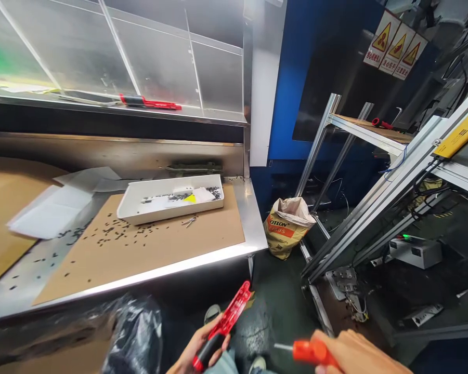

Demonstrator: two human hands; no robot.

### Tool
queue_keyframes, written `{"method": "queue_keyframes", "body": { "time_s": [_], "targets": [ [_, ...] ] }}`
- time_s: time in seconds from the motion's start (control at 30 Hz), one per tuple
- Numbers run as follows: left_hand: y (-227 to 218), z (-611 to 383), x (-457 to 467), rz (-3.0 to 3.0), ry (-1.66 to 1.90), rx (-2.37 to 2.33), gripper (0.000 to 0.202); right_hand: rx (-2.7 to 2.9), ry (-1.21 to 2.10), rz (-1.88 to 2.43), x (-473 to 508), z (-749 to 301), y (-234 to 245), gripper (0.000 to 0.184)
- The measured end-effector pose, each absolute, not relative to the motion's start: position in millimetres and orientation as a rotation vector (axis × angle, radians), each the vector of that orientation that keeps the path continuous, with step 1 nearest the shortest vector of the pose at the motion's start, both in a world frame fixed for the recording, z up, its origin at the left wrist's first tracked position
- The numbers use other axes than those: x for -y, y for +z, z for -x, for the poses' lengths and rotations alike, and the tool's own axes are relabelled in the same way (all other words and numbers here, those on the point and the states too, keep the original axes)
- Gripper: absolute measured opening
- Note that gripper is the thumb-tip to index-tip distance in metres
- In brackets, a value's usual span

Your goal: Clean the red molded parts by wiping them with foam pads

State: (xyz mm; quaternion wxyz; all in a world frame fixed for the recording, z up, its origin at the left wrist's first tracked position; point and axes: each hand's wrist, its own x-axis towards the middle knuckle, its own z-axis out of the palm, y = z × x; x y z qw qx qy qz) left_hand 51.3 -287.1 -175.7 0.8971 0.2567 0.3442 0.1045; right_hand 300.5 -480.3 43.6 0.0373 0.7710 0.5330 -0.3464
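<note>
My left hand (192, 349) is wrapped round the black grip of a long red and black plastic tool handle (234, 310), whose ribbed red end points up and away. Over to the right, my right hand (356, 354) is closed on an orange-handled screwdriver (306, 352); its thin metal shaft points left toward the red part, well apart from it. A similar red and black handle (150, 103) lies on the steel shelf above the bench.
A white tray (171, 210) with small dark parts stands on cardboard (203, 231) on the steel bench, dark bits scattered around. A plastic-lined box (136, 332) is at lower left. An open sack (284, 236) and an aluminium frame (364, 213) stand to the right.
</note>
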Motion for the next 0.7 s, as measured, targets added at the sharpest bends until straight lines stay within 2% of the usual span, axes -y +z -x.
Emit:
{"method": "queue_keyframes", "body": {
  "time_s": [0.1,0.23,0.3,0.37,0.5,0.63,0.7],
  "targets": [
    [-176,-62,296,-0.376,0.213,-0.779,0.045,-1.604,-1.078,-2.365,474,-292,47,0.025],
    [-173,-82,298,-0.164,0.374,-0.832,0.024,-1.548,-1.191,-2.155,469,-285,42,0.026],
    [-169,-89,298,-0.098,0.363,-0.823,0.018,-1.578,-1.143,-2.235,470,-285,39,0.027],
    [-164,-90,297,-0.055,0.289,-0.806,0.019,-1.575,-1.063,-2.372,471,-288,38,0.028],
    [-154,-84,296,-0.058,0.165,-0.812,0.022,-1.502,-1.163,-2.279,468,-294,41,0.027],
    [-152,-81,297,-0.101,0.124,-0.822,0.021,-1.53,-0.998,-2.511,467,-294,37,0.028],
    [-155,-82,298,-0.124,0.149,-0.835,0.017,-1.526,-1.134,-2.348,469,-292,30,0.026]
  ]
}}
